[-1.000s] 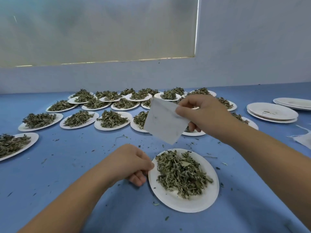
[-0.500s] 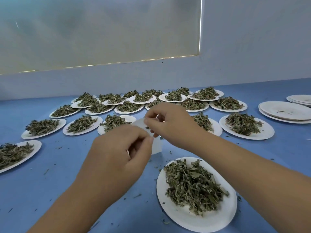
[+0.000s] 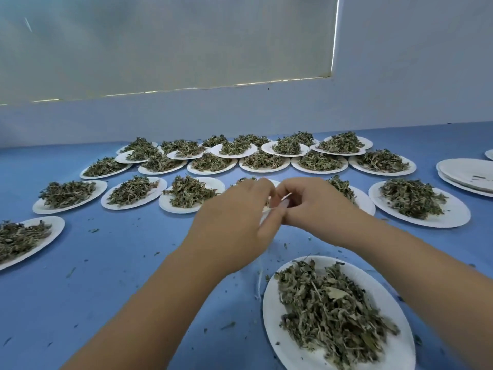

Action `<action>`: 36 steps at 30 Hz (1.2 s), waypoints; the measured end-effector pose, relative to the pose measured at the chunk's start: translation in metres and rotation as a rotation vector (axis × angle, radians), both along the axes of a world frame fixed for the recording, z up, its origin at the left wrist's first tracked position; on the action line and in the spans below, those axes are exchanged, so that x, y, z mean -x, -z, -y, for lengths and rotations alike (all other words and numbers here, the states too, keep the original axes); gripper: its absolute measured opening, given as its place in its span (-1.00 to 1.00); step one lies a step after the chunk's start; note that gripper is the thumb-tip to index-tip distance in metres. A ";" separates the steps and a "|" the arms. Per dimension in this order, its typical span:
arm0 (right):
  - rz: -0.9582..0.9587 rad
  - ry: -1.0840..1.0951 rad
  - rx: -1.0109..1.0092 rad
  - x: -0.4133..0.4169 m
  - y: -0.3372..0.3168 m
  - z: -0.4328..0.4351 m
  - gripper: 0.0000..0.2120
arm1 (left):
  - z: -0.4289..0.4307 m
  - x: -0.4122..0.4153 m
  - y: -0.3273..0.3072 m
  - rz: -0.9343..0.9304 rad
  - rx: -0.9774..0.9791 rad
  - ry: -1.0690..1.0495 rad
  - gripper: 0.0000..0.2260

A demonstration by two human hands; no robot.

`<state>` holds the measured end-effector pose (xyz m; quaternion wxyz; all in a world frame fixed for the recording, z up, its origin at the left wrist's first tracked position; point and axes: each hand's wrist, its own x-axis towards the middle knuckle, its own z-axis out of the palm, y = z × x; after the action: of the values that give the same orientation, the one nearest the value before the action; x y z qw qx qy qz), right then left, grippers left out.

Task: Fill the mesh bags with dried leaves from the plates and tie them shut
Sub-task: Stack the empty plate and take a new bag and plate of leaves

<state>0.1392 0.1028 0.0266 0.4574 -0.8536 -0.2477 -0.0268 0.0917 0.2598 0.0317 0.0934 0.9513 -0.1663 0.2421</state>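
My left hand [image 3: 234, 225] and my right hand [image 3: 312, 204] meet above the blue table, fingers curled, pinching a small white mesh bag [image 3: 266, 210] between them. The hands hide most of the bag; only slivers of white show between the fingers, and a thin white string [image 3: 258, 281] hangs below. Close at the front right sits a white paper plate [image 3: 274, 337] heaped with dried green leaves [image 3: 328, 308].
Several white plates of dried leaves [image 3: 186, 192] lie in rows across the blue table [image 3: 106, 276] up to the back wall. A stack of bare plates [image 3: 469, 176] is at the far right. Leaf crumbs are scattered on the cloth.
My left hand rose from the plate's edge and joined my right hand on the bag. The bag, first held up flat by the right hand, is now bunched between both hands.
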 end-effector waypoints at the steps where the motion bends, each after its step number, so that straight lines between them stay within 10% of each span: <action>1: -0.014 0.014 0.024 0.000 0.006 0.004 -0.84 | 0.002 -0.002 0.006 -0.033 -0.004 0.015 -0.70; 13: -0.045 0.033 -0.144 0.012 0.030 0.009 -0.88 | -0.008 0.002 0.033 -0.210 0.119 0.015 -0.78; 36: -0.013 0.106 -0.194 0.015 0.031 0.012 -0.87 | -0.012 -0.016 0.033 -0.650 1.157 -0.050 -0.93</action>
<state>0.1237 0.0909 -0.0040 0.5374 -0.8174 -0.1955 -0.0691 0.1075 0.2716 -0.0010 0.6289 0.7759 0.0493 -0.0048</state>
